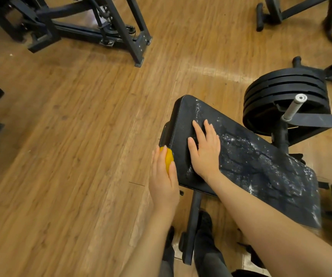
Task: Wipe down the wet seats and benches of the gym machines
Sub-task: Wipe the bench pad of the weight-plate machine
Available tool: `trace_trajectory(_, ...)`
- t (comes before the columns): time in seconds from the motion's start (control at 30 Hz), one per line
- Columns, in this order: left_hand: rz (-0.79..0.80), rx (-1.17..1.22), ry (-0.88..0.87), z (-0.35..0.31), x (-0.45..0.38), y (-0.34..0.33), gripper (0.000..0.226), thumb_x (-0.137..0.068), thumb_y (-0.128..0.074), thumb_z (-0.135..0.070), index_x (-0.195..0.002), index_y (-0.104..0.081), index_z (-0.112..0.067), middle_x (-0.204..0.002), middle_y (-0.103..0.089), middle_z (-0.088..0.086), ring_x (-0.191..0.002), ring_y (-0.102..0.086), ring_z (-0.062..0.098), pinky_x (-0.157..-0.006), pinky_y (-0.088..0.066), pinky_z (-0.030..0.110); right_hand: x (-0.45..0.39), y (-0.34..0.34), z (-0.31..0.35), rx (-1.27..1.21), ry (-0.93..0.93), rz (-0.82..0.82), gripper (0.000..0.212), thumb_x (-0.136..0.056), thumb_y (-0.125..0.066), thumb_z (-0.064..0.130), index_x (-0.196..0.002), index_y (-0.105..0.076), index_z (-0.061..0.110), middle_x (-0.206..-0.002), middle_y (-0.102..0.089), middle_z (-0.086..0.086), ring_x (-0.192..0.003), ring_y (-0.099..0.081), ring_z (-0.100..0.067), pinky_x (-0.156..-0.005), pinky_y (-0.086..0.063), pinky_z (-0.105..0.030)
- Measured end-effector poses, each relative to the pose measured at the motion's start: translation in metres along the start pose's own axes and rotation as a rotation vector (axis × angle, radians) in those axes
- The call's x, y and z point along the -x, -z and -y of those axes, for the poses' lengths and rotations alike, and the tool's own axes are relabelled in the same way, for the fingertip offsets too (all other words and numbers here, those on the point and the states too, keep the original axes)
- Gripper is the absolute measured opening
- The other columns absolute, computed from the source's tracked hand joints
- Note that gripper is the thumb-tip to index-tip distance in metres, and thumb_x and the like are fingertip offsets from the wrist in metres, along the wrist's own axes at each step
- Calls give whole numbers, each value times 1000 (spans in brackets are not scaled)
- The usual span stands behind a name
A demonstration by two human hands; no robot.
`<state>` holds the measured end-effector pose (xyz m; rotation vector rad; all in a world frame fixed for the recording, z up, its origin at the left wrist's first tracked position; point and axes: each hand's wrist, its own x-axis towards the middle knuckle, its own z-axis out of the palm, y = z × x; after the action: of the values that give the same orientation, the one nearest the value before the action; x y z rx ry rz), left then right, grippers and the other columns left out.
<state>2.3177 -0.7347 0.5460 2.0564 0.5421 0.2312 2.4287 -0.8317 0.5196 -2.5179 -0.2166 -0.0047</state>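
a black padded bench pad (261, 166) is seen tilted above the wooden floor (61, 156), its upper surface streaked with white wet patches and droplets. the right hand (206, 150) is laid flat on the near left end of the pad, fingers straight and spread, nothing held in it. the left hand (164, 178) is held just beside the pad's left edge, its fingers curled round a yellow sponge (168, 159), which is touching or nearly touching that edge; which cannot be told. a stack of black weight plates (285, 90) is seen beyond the pad on the right, with a grey-tipped bar (294, 106) jutting in front of it. a black machine frame (81, 27) stands on the floor at the upper left
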Motion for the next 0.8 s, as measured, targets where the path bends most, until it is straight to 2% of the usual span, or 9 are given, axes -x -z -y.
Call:
trace_trajectory(0.07,94,-7,-9,0,-19,10,46,-104,-32,-35,-149,-29,-29,-157,-27,-9,-143,-24,3,-111,-21,11,1,-1,-1,-1,-5,-3,53,-97,-24,49,-149,-26,38,-160,-16,-1,-148,-8,-19,-120,-7,-46)
trace_trajectory(0.17,234,79,72,-6,-49,19,45,-104,-36,-29,-148,-31,-27,-151,-37,-8,-132,-34,-2,-105,-29,18,2,-1,-1,-14,-8,-11,52,-97,-26,49,-148,-27,37,-160,-17,-1,-148,-8,-20,-119,-7,-46)
trace_trajectory(0.23,224,72,78,-12,-61,16,45,-104,-35,-30,-149,-31,-26,-150,-39,-7,-131,-38,3,-101,-30,18,1,-1,-1,-12,-9,-12,52,-97,-26,49,-148,-27,37,-160,-17,-2,-148,-9,-20,-119,-8,-46)
trace_trajectory(0.37,132,-219,-127,-9,-30,11,51,-102,-27,-38,-151,-27,-23,-159,-23,0,-145,-24,14,-113,-26,31,-1,2,0,-11,-7,14,53,-98,-28,48,-149,-28,36,-160,-17,-4,-148,-9,-22,-120,-8,-46)
trace_trajectory(0.47,148,-440,-226,-3,1,12,53,-101,-22,-37,-151,-24,-23,-162,-12,3,-149,-11,21,-107,-33,39,0,10,-4,-63,11,36,51,-99,-31,46,-149,-29,34,-160,-15,-4,-148,-8,-21,-119,-6,-43)
trace_trajectory(0.53,161,-574,-270,-3,0,13,51,-100,-28,-32,-150,-29,-20,-161,-15,7,-148,-13,26,-100,-43,43,6,15,-15,-87,-7,-17,50,-100,-32,43,-149,-30,31,-160,-15,-4,-148,-8,-21,-119,-7,-42)
trace_trajectory(0.6,186,-700,-359,-4,-14,12,48,-101,-29,-30,-147,-35,-17,-158,-23,11,-147,-20,29,-98,-45,44,17,19,-33,-87,-64,-71,50,-99,-32,41,-148,-32,29,-160,-16,-5,-148,-10,-22,-120,-9,-44)
trace_trajectory(0.7,221,-813,-459,-15,-49,3,47,-101,-30,-28,-144,-42,-15,-156,-28,13,-145,-26,31,-103,-43,43,36,20,-63,-52,-134,-63,51,-98,-32,41,-148,-32,28,-160,-17,-7,-148,-11,-23,-119,-12,-49)
trace_trajectory(0.8,305,-861,-432,-34,-82,-10,48,-104,-34,-25,-151,-28,-17,-161,-12,9,-149,-10,27,-110,-33,40,46,17,-76,-42,-186,-30,53,-97,-31,43,-148,-32,29,-159,-18,-7,-148,-11,-23,-120,-10,-48)
